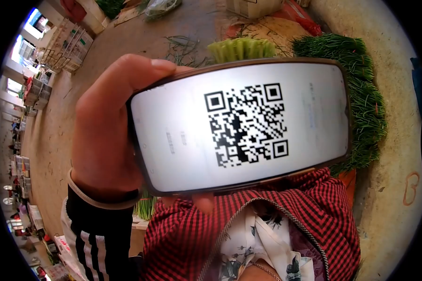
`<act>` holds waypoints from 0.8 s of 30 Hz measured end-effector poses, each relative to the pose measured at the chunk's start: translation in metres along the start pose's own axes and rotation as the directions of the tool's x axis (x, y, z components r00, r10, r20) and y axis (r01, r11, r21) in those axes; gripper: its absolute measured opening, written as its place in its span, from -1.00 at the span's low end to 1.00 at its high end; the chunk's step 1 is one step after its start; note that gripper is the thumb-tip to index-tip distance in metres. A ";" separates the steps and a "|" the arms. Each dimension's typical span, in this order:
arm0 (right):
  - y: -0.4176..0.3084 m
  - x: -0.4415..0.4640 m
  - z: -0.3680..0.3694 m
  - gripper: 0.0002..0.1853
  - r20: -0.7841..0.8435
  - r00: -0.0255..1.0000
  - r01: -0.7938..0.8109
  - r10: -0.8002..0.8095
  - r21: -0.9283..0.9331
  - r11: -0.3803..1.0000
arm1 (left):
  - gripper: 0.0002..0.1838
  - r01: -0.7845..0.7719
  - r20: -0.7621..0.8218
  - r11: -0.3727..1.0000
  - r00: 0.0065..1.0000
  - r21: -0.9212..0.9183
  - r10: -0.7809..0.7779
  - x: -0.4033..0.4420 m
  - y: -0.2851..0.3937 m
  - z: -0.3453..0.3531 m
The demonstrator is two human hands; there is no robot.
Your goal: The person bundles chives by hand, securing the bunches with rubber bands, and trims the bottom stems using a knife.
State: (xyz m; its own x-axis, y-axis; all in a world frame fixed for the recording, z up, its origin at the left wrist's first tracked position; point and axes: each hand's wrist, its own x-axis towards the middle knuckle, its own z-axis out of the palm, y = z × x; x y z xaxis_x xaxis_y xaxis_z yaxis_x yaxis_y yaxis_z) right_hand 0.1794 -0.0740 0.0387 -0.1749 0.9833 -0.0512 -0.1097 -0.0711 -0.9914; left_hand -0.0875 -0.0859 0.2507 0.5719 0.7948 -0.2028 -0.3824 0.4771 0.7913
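My left hand (105, 122), in a black sleeve with white stripes, is closed around a smartphone (173, 126) with a dark case. The thumb lies along its top edge, and a fingertip shows under the bottom edge. On the bright white screen is a black QR code (246, 125); the small lettering beside it is too blurred to read. Behind the phone, pale cut stems of a bundle of greens (241, 50) show above its top edge. Long green bundles that look like chives (363, 98) lie to the right. My right hand is out of view.
A red-and-black checked garment (183, 234) covers my front. Loose green blades (185, 49) lie on the floor (145, 35) beyond the phone. A box (253, 7) stands at the top, a plastic bag (162, 8) left of it. Stacked crates (68, 47) line the far left.
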 end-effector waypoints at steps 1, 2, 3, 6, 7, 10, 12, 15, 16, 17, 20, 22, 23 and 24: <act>-0.001 0.000 0.001 -0.34 -0.001 1.000 0.004 -0.004 0.001 1.000 | -0.33 0.001 -0.012 1.000 1.000 0.011 -0.001 -0.001 0.001 -0.001; -0.002 0.001 0.002 -0.34 -0.004 1.000 0.010 -0.010 0.000 1.000 | -0.33 0.004 -0.014 1.000 1.000 0.022 -0.003 -0.003 0.004 0.000; -0.005 0.001 0.003 -0.34 -0.003 1.000 0.017 -0.017 -0.001 1.000 | -0.32 0.006 -0.022 0.999 1.000 0.032 -0.006 -0.005 0.005 -0.002; -0.018 0.007 0.011 -0.33 -0.004 0.998 0.056 -0.056 -0.006 0.998 | -0.31 0.026 -0.047 0.996 0.999 0.085 -0.022 -0.011 0.013 -0.006; -0.024 0.010 0.016 -0.32 -0.001 0.997 0.076 -0.076 -0.008 0.997 | -0.31 0.040 -0.050 0.993 0.998 0.110 -0.034 -0.014 0.015 -0.007; -0.047 0.027 0.037 -0.31 0.010 0.986 0.167 -0.166 -0.038 0.985 | -0.29 0.088 -0.060 0.981 0.995 0.176 -0.078 -0.018 0.020 -0.015; -0.057 0.044 0.055 -0.31 0.028 0.973 0.230 -0.229 -0.113 0.967 | -0.29 0.090 -0.048 0.977 0.995 0.193 -0.083 -0.023 0.020 -0.024; -0.040 0.075 0.074 -0.22 0.123 0.931 0.364 -0.345 -0.418 0.833 | -0.35 -0.001 -0.124 0.994 0.992 0.113 0.015 -0.034 0.010 -0.048; -0.030 0.084 0.077 -0.15 0.177 0.905 0.418 -0.386 -0.528 0.739 | -0.41 -0.085 -0.216 0.995 0.972 0.047 0.093 -0.040 0.004 -0.061; -0.031 0.077 0.085 -0.07 0.202 0.854 0.445 -0.478 -0.760 0.474 | -0.41 -0.085 -0.220 0.995 0.971 0.047 0.094 -0.048 -0.002 -0.082; -0.025 0.056 0.092 -0.03 0.343 0.806 0.462 -0.484 -0.874 0.150 | -0.43 -0.293 -0.197 0.954 0.941 -0.067 0.276 -0.085 -0.027 -0.157; -0.014 0.042 0.075 -0.04 0.403 0.810 0.494 -0.427 -0.860 0.126 | -0.45 -0.467 -0.226 0.865 0.876 -0.181 0.426 -0.118 -0.053 -0.197; -0.006 0.035 0.060 -0.05 0.459 0.807 0.527 -0.372 -0.843 0.103 | -0.47 -0.472 -0.250 0.855 0.873 -0.213 0.420 -0.139 -0.068 -0.220; 0.007 0.032 0.040 -0.13 0.459 0.796 0.554 -0.395 -0.815 0.169 | -0.48 -0.477 -0.276 0.845 0.869 -0.242 0.412 -0.162 -0.084 -0.237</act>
State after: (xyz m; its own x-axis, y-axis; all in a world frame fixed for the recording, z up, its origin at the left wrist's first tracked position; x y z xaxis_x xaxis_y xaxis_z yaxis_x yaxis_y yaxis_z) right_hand 0.1342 -0.0492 0.0353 -0.5454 0.7333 0.4059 0.6819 0.6698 -0.2938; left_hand -0.3204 -0.1661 0.0807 0.1392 0.9902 -0.0092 -0.7720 0.1143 0.6253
